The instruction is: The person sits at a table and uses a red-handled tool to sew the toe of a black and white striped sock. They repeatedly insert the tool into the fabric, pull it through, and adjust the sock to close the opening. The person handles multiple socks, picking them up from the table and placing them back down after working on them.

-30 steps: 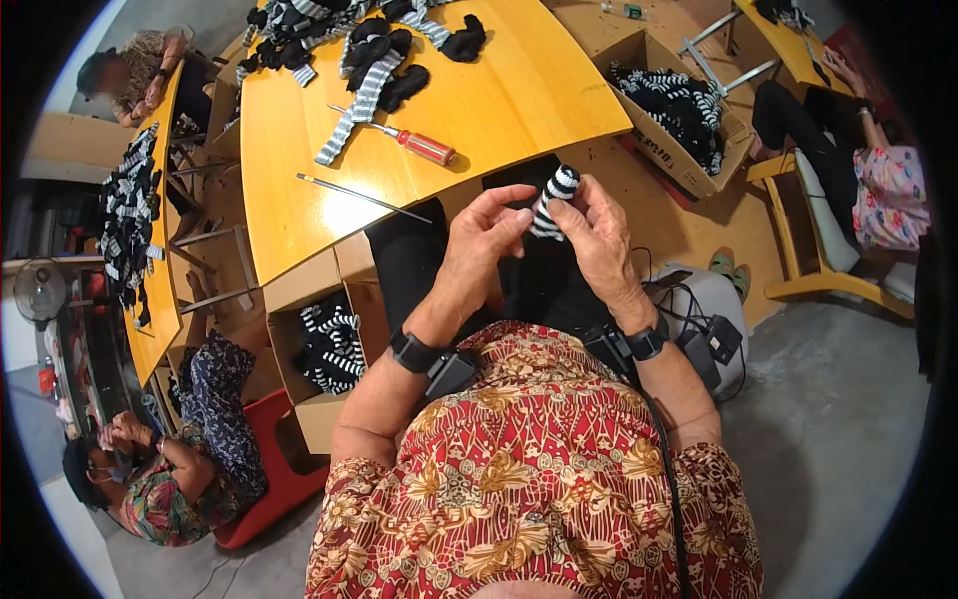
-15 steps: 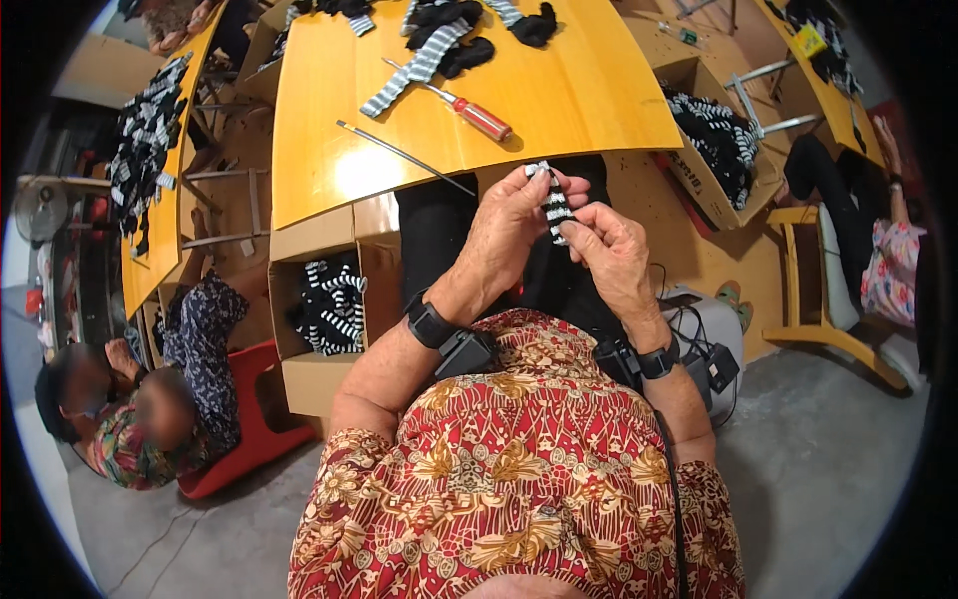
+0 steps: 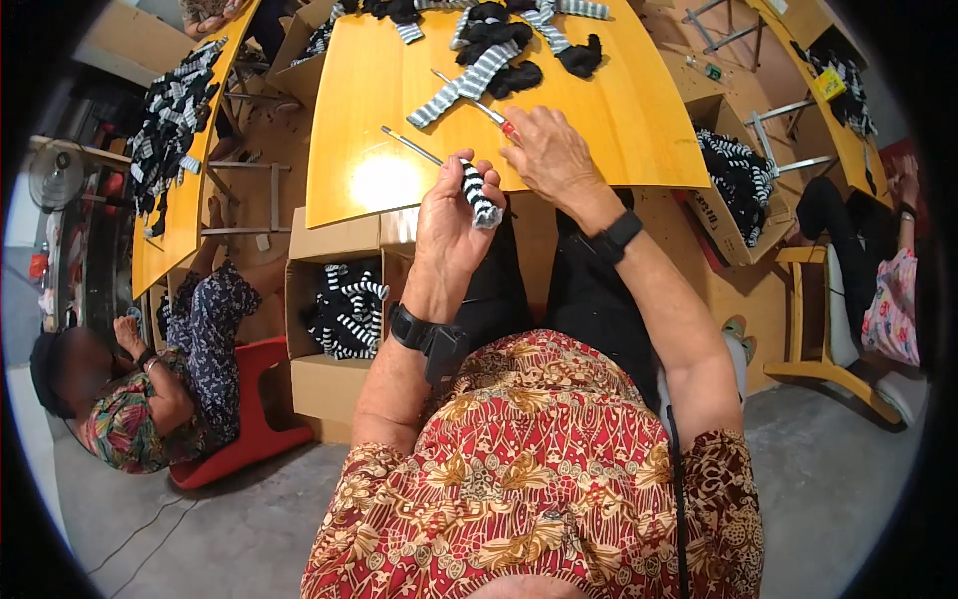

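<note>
1 screwdriver (image 3: 489, 112), 1 rod (image 3: 410, 145)

Knitted cloth piece (image 3: 480, 195), smooth glossy tabletop (image 3: 629, 130), metal screwdriver shaft (image 3: 488, 111)

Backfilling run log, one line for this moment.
left hand: holding black-and-white striped knit tube | right hand: on red-handled screwdriver, grip unclear | table: thin rod, grey-striped knit pieces

I have the left hand (image 3: 451, 212) curled, palm partly showing, left forearm (image 3: 387, 389) angled forward; the right hand (image 3: 552, 155) sits farther ahead, back uppermost, right forearm (image 3: 671, 295) slanting inward.
</note>
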The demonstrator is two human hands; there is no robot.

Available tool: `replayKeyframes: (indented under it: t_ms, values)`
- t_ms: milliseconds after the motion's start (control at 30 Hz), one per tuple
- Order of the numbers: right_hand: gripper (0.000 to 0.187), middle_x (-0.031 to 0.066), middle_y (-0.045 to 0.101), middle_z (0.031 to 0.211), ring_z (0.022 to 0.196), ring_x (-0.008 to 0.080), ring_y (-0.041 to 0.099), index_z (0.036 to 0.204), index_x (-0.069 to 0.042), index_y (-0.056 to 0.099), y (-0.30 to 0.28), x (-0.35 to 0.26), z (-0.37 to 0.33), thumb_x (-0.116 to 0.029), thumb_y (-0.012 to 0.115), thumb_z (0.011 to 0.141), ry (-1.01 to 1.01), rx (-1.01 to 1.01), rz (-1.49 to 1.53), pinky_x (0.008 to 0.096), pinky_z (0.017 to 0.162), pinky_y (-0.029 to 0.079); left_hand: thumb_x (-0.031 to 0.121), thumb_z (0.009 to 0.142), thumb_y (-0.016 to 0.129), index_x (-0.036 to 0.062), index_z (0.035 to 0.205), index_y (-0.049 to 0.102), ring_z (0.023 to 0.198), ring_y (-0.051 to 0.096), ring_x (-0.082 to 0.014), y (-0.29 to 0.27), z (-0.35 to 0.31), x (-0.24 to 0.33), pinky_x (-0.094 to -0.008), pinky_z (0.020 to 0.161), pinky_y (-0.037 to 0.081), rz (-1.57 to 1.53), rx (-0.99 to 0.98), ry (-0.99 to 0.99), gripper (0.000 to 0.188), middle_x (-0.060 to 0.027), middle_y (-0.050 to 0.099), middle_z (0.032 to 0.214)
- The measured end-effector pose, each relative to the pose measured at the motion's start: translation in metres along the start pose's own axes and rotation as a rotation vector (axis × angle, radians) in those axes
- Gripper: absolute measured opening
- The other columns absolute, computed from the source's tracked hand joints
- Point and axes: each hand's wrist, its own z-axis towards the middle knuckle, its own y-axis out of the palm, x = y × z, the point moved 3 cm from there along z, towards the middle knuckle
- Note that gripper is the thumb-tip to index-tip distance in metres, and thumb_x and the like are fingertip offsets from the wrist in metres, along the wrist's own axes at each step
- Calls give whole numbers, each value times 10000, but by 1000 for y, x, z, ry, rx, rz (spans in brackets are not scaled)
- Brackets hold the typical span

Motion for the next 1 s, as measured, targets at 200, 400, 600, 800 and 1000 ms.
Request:
replayKeyframes:
  t_ms: [200, 400, 600, 800, 1000]
  values:
    - [282, 139, 582, 827, 750, 311, 595, 1119, -33, 612, -1, -7, -19, -95, 604, 844, 127, -10, 217, 400, 687, 502, 212, 996, 496, -18, 1029, 491, 855, 635, -282, -8, 9, 23, -393, 766, 585, -163, 18, 16, 232, -196, 597, 938]
    - [346, 105, 587, 785, 648, 214, 575, 1138, -25, 655, -122, -41, -90, 25, 631, 796, 197, 32, 553, 307, 607, 473, 232, 1008, 463, -56, 989, 507, 884, 642, -302, -22, 25, 36, -406, 796, 578, -207, 26, 66, 292, -222, 603, 961]
    - [396, 103, 603, 832, 690, 199, 612, 1174, -26, 637, -145, -48, -135, 50, 634, 785, 260, -39, 592, 289, 624, 494, 254, 1016, 437, -71, 1017, 480, 869, 620, -289, -13, 41, 20, -396, 829, 564, -218, 3, 0, 328, -211, 576, 972]
    - [390, 111, 598, 837, 698, 203, 612, 1177, -25, 634, -139, -43, -149, 44, 628, 794, 306, -30, 610, 296, 625, 499, 206, 997, 489, -61, 1004, 488, 869, 613, -286, 3, 38, 5, -381, 828, 566, -88, 115, 83, 268, -186, 563, 938]
    - [386, 110, 588, 840, 695, 199, 608, 1191, -24, 627, -136, -41, -155, 41, 617, 810, 313, -7, 578, 293, 614, 497, 204, 983, 526, -14, 1024, 506, 851, 614, -227, 10, 31, -6, -329, 794, 568, 119, 62, 148, 223, -127, 572, 937]
